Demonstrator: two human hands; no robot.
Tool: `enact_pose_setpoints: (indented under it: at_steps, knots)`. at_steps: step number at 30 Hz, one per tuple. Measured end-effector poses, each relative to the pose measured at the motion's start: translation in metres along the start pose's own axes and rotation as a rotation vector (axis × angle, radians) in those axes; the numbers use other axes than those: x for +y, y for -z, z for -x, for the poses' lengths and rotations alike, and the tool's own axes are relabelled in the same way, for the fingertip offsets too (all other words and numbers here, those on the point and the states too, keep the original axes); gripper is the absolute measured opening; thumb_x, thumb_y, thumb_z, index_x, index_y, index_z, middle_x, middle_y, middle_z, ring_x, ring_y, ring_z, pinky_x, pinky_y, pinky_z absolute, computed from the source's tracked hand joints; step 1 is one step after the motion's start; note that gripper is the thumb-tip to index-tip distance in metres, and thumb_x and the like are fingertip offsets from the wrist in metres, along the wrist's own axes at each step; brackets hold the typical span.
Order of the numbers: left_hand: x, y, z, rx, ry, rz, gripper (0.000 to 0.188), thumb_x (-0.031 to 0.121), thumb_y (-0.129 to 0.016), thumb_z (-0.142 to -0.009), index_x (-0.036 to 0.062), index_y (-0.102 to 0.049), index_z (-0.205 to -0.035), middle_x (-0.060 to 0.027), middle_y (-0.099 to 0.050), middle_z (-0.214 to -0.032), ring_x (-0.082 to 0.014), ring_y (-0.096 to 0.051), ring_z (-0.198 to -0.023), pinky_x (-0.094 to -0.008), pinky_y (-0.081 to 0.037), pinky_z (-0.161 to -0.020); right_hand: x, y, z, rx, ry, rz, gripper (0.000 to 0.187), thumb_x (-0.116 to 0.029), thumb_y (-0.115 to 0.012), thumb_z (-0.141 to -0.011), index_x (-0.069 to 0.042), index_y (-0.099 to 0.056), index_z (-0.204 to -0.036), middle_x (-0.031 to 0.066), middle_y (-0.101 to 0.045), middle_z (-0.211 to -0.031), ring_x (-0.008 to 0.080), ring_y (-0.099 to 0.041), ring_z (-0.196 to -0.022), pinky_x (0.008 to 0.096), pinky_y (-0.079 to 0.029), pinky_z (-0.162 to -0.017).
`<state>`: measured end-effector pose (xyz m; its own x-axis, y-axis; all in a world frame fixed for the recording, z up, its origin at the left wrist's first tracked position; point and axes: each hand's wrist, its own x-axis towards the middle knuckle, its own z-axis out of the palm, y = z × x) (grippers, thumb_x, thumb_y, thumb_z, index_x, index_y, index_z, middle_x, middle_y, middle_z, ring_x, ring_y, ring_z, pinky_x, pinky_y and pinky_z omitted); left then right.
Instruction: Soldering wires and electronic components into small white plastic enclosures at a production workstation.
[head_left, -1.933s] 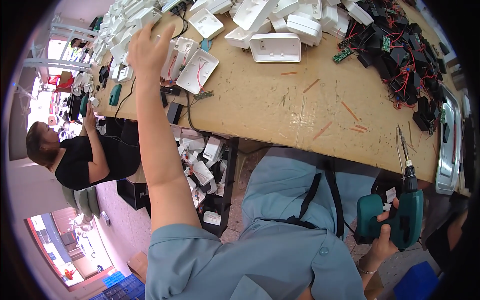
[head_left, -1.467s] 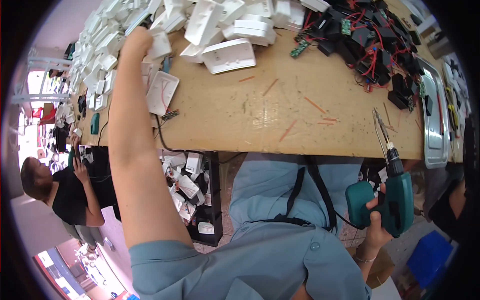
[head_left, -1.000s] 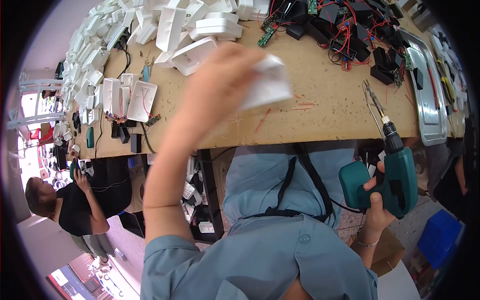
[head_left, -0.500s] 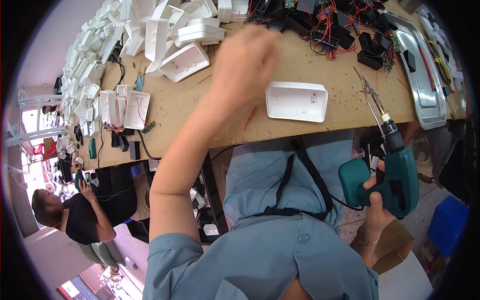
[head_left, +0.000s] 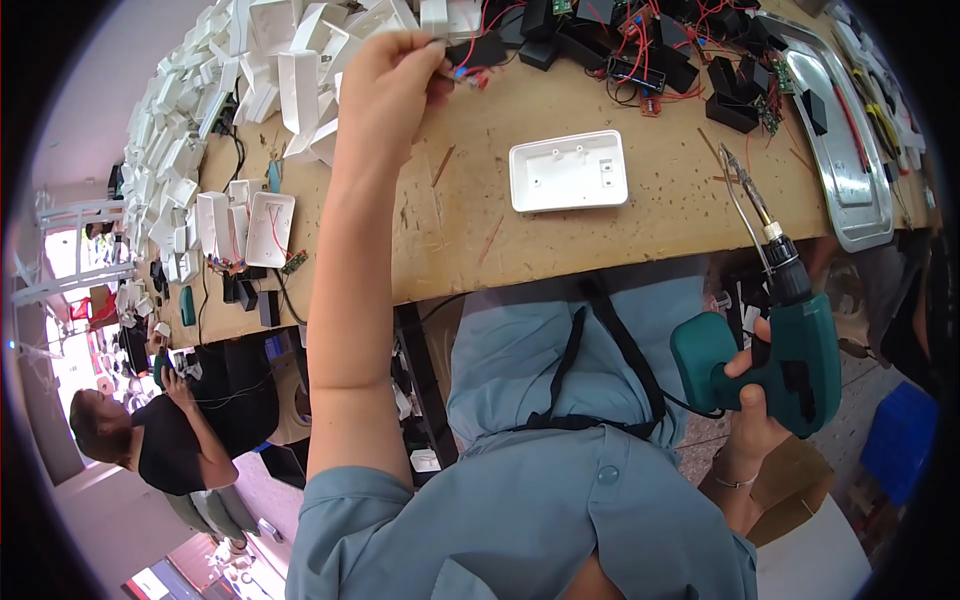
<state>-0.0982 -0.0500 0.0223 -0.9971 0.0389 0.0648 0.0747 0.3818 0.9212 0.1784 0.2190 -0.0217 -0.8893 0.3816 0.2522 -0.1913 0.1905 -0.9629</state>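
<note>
My left hand is raised over the far part of the bench, left of centre. Its fingers are closed in a pinch on a small wired circuit board with red and blue parts; a black box shows right beside it, and whether the two are joined I cannot tell. An open white plastic case lies with its hollow side up near the bench's middle. At the right, my right hand is wrapped round the grip of a green soldering gun, whose metal tip points away over the bench.
White cases are heaped at the left. Black boxes with red wires and circuit boards lie at the back. A metal tray stands at the right, with pliers beside it. Another person sits at the far left.
My left hand has moved left and now shows the wired board in its fingers. The white case lies slightly farther off and to the left. The soldering gun has stayed nearly still.
</note>
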Motion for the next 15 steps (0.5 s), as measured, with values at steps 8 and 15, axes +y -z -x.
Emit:
enact_pose_setpoints:
  at_steps: [8, 15]
  knots:
    - [-0.045, 0.024, 0.090, 0.011, 0.229, 0.044, 0.019, 0.012, -0.056, -0.087, -0.0038, -0.058, -0.097, -0.0090, -0.061, -0.081, -0.0140, -0.057, -0.061, -0.0245, -0.047, -0.058, -0.005, -0.032, -0.031, -0.119, -0.073, -0.420, 0.076, -0.036, -0.067, -0.081, 0.004, -0.029, -0.134, 0.0292, -0.044, -0.127, 0.0142, -0.058, -0.075, 0.0193, -0.047, -0.057]
    - [-0.031, 0.024, 0.107, 0.196, -0.199, -0.510, 0.024, 0.016, -0.061, -0.082, 0.0007, -0.062, -0.100, -0.0121, -0.058, -0.093, -0.0240, -0.057, -0.069, -0.0318, -0.046, -0.064, -0.013, -0.089, -0.079, -0.364, -0.243, -0.921, 0.077, -0.032, -0.059, -0.087, -0.006, -0.014, -0.143, 0.0309, -0.019, -0.142, 0.0255, -0.057, -0.104, 0.0284, -0.056, -0.072]
